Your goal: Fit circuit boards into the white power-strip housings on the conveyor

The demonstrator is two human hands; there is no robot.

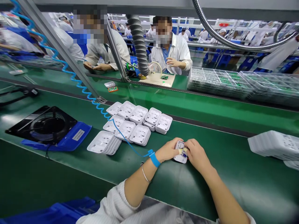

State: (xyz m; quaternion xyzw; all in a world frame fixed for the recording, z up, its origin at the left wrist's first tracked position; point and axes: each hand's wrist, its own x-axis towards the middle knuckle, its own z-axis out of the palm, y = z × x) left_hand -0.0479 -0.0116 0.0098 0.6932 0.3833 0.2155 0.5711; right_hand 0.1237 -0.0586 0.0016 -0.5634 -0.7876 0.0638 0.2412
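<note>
A small white plastic housing (180,159) with parts inside it lies low over the green bench in front of me. My left hand (168,150) grips its left side, the thumb reaching over the inside. At the right edge, my right hand (195,152) has its fingers bent together on the housing; whether they pinch a small part there I cannot make out. A blue wrist strap (154,159) with a coiled cord circles my left wrist. Stacked white housings (140,135) stand beyond my left hand.
At left, a black fan (52,123) rests on a blue bin (78,133). More stacked white housings (275,144) are at right. Across the conveyor (210,109) stand clear trays (217,81) and a co-worker (173,53). A ridged duct (137,43) hangs above; a metal post (63,53) slants down at left.
</note>
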